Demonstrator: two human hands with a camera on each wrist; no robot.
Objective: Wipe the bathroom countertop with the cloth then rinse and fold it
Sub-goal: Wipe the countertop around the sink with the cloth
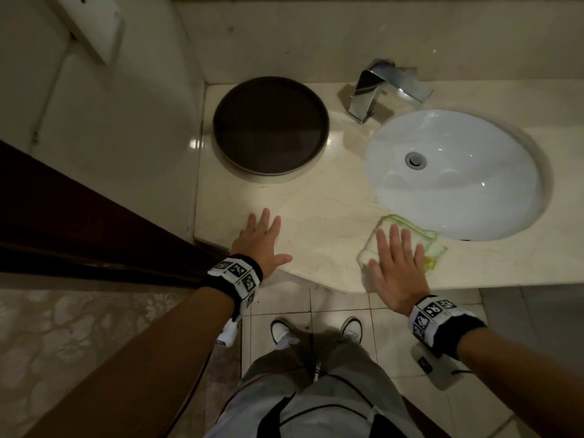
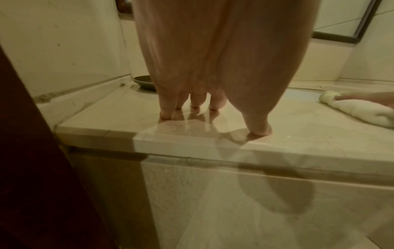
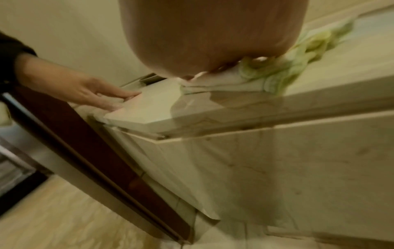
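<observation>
The wiping step is in hand. The right hand [image 1: 398, 270] lies flat, fingers straight, pressing the cloth [image 1: 425, 240] onto the counter [image 1: 328, 216] just in front of the sink [image 1: 455, 173]. The left hand [image 1: 260, 240] rests open on bare counter, holding nothing. Next, probably sweep the cloth across toward the dark tray [image 1: 270, 124].

Two hands: the left hand [image 1: 260, 240] and the right hand [image 1: 398, 270]. One cloth [image 1: 433, 245], one round dark tray [image 1: 270, 125], one tap [image 1: 368, 90], one sink [image 1: 493, 197], one countertop [image 1: 325, 213], two wristbands, two shoes.
</observation>
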